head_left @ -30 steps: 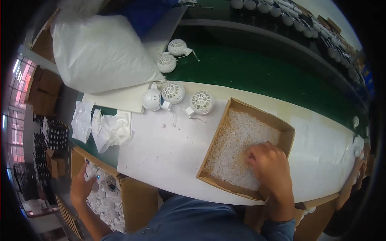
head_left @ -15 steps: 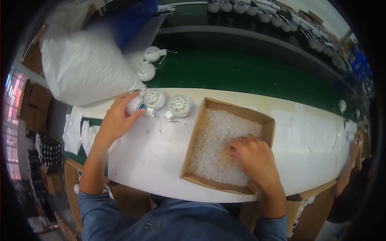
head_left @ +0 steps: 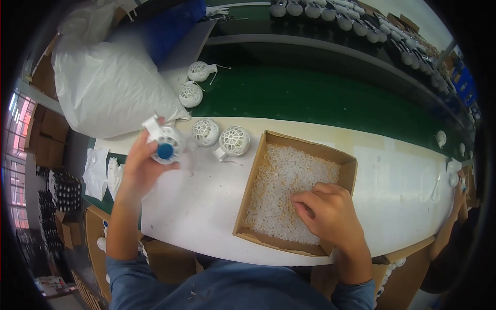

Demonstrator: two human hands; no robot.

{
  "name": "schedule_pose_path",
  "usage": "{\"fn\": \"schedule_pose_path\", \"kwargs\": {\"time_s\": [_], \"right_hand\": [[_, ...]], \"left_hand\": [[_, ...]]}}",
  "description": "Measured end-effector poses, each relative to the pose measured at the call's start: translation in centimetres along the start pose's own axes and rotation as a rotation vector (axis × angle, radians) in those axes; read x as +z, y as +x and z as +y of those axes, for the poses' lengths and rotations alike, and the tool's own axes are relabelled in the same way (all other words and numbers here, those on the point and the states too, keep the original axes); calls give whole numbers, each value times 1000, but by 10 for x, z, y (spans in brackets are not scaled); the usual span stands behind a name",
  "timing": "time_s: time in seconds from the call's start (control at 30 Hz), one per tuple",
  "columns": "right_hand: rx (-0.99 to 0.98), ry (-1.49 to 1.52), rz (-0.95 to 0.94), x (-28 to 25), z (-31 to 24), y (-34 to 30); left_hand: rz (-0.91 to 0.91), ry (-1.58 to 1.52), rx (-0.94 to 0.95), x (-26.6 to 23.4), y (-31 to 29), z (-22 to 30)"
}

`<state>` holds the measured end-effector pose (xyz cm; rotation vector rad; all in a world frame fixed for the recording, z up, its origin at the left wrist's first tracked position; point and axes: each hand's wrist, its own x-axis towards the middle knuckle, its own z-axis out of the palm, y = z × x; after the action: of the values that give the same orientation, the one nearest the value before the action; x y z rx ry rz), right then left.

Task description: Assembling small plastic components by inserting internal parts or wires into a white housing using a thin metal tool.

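Observation:
My left hand [head_left: 138,170] is lifted above the left of the white worktop, fingers wrapped round a small white fan head [head_left: 169,138]. That fan head is tilted, with a blue round centre facing up and a square white stub sticking out. Beside it on the worktop lie two more grille-covered white fan heads, one [head_left: 205,132] near and another [head_left: 234,141] to its right. My right hand [head_left: 326,211] is inside a shallow cardboard box [head_left: 279,248], thumb and fingertips pinched just over small translucent rings [head_left: 292,168]. Whatever the pinch holds is too small to make out.
A large white plastic bag [head_left: 103,82] bulges at the left, beside two further fan heads [head_left: 191,95] on the green surface. A black shelf [head_left: 310,57] with rows of round white items stands behind. Another person's arm [head_left: 457,206] is at the far right.
My left hand has picked the fan head up from the worktop, drawn it nearer and turned it so the blue centre shows. My right hand has moved slightly nearer, fingers now pinched.

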<state>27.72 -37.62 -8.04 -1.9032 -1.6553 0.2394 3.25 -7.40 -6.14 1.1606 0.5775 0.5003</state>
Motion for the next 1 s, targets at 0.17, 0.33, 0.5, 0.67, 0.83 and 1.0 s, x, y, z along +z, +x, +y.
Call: {"fn": "schedule_pose_path", "kwargs": {"time_s": [0.17,0.33,0.5,0.67,0.83,1.0], "right_hand": [[-24,197,219,5,3,8],[73,265,257,-6,7,8],[47,298,467,-10,8,4],[-26,260,618,-6,14,4],[-23,202,663,-5,14,3],[-30,191,668,-5,17,3]], "left_hand": [[-390,-217,-166,66,36,-15],[-606,-167,-111,125,60,-32],[-777,292,144,155,61,-41],[-768,385,138,176,30,-35],[-813,568,98,174,24,-27],[-755,596,185,173,23,-29]]}}
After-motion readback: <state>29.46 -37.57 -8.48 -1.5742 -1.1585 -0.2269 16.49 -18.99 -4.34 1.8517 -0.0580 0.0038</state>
